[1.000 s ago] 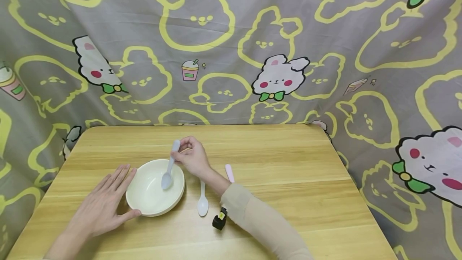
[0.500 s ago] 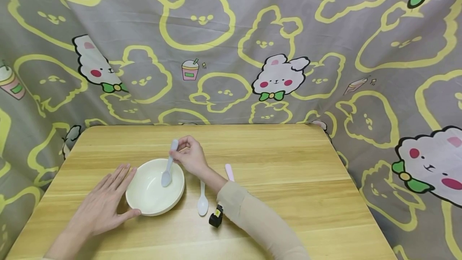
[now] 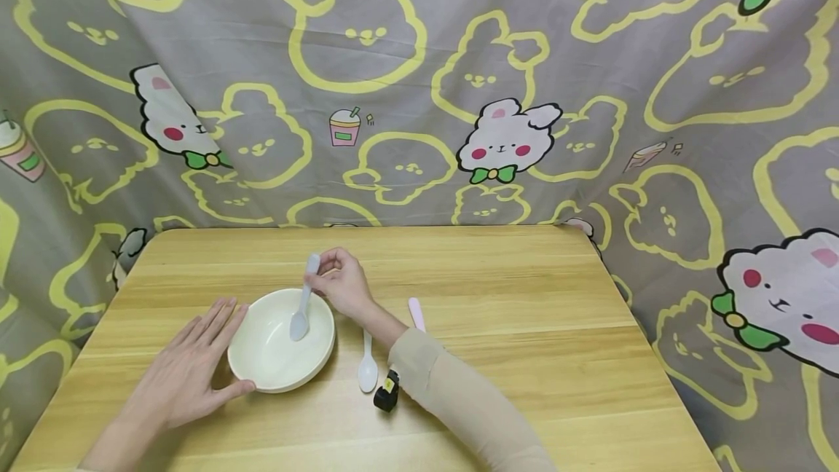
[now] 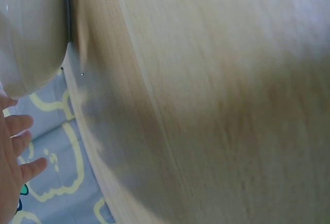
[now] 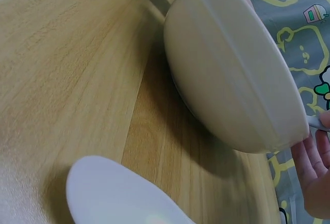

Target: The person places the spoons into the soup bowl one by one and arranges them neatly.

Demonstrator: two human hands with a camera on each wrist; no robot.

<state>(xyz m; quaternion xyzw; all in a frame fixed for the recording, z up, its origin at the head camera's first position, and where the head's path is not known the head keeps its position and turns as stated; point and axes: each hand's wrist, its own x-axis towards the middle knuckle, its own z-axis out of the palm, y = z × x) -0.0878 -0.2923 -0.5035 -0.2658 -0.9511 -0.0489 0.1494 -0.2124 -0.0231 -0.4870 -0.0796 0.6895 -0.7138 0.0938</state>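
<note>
A cream bowl stands on the left part of the wooden table. My left hand rests against its left side, fingers straight and thumb apart near the front rim. Above the bowl's far right rim, my right hand pinches a pale grey-white spoon by the handle. The spoon slants down into the bowl; whether its tip touches the bottom, I cannot tell. In the right wrist view the bowl hides the spoon's lower end, while the right hand shows at the edge.
A white spoon lies right of the bowl, partly under my right forearm. Beyond the forearm a pink handle sticks out, its other end hidden. A small black device sits by the right sleeve. Patterned grey cloth hangs around the table.
My right hand and the spoon in it have shifted slightly left, with the forearm and black device moving along. The left hand and the bowl stay practically where they were.
</note>
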